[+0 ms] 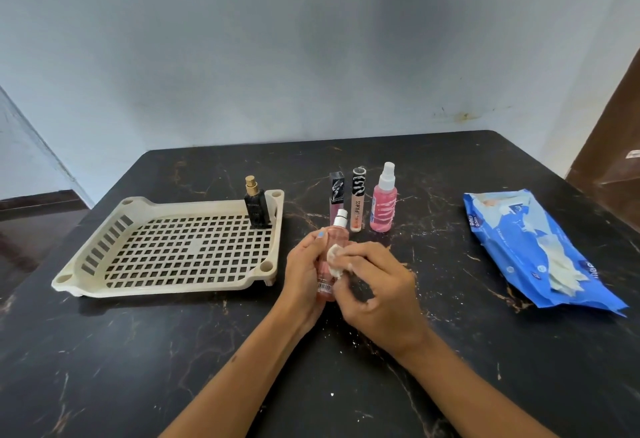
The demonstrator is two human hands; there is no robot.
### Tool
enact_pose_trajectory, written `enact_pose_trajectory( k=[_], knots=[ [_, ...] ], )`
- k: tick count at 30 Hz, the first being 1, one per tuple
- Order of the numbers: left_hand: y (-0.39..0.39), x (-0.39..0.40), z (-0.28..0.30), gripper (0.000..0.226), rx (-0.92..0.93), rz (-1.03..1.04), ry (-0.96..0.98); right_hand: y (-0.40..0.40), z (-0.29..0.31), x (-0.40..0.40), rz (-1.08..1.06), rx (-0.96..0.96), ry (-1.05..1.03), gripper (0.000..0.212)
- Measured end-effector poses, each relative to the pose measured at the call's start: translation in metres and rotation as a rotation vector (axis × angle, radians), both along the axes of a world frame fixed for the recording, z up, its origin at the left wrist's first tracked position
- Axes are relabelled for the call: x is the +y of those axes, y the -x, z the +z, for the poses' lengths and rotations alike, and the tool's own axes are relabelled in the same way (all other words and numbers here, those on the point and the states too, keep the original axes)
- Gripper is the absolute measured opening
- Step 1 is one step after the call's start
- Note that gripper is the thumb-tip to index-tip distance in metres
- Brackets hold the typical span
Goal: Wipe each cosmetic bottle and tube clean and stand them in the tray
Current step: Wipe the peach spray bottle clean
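The left hand has its fingers closed round a pink bottle, steadying it upright so the right hand, pinching a wipe, can rub it.

Soft even light; edges bowed, perhaps slightly blurred.

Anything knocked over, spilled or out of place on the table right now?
Nothing tipped or spilled. The wipes pack lies open with its flap torn ragged, and small white flecks dot the table near the hands. The black bottle stands upright in the tray.
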State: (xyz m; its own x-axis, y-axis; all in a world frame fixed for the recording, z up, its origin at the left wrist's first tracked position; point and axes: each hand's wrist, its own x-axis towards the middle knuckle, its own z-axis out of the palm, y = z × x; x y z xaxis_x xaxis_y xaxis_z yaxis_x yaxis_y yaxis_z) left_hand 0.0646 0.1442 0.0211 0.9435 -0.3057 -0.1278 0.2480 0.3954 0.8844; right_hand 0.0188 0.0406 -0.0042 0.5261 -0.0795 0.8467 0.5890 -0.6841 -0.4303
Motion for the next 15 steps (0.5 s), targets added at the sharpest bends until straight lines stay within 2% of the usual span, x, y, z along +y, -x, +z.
enact_pose_trajectory(
  k=[3, 7, 15],
  knots=[
    [0.0011, -0.0008, 0.0021, 0.024, -0.041, -0.04, -0.013, -0.0033, -0.0001, -0.0027, -0.042, 0.03, -0.097, 0.019],
    [0.0044, -0.0014, 0.0013, 0.023, -0.129, -0.082, -0.126, -0.0073, 0.0033, -0.01, -0.125, 0.078, -0.253, 0.024],
    [0.001, -0.0013, -0.0025, 0.021, -0.085, -0.007, -0.037, -0.0058, 0.0014, -0.0086, -0.122, 0.059, -0.195, 0.021]
  ],
)
